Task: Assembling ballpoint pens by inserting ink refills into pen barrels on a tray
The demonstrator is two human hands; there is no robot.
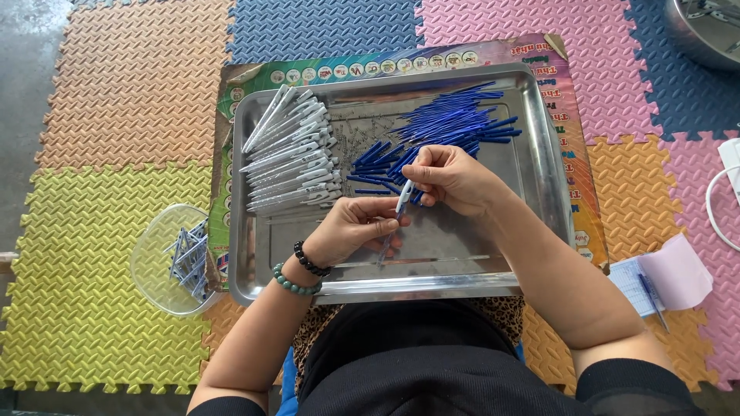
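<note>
Both hands work over a steel tray (254,262) that rests on the lap and on a printed board above foam floor mats (100,231). The left hand (351,231) has its grip closed around the lower end of a pen (401,202), and the right hand (451,179) pinches the pen's upper end, white barrel and blue part meeting between the two grips, just above the tray's bare middle. Judging by the piles, the work seems well under way but far from finished: a row of white barrels (293,154) lies fanned out beyond the left grip, and a heap of blue refills (447,127) lies beyond the right grip, some strewn right up to the fingers. A clear plastic bowl (166,262) well out to the left of the left grip holds a handful of pens, whether finished I cannot tell. Out past the right grip a pink paper (678,270) and a pen lie on the mat, a white cable (717,208) curls near the edge, and a metal pot (705,31) sits far off. Nothing blocks either hand; only the loose refills crowd the right grip.
</note>
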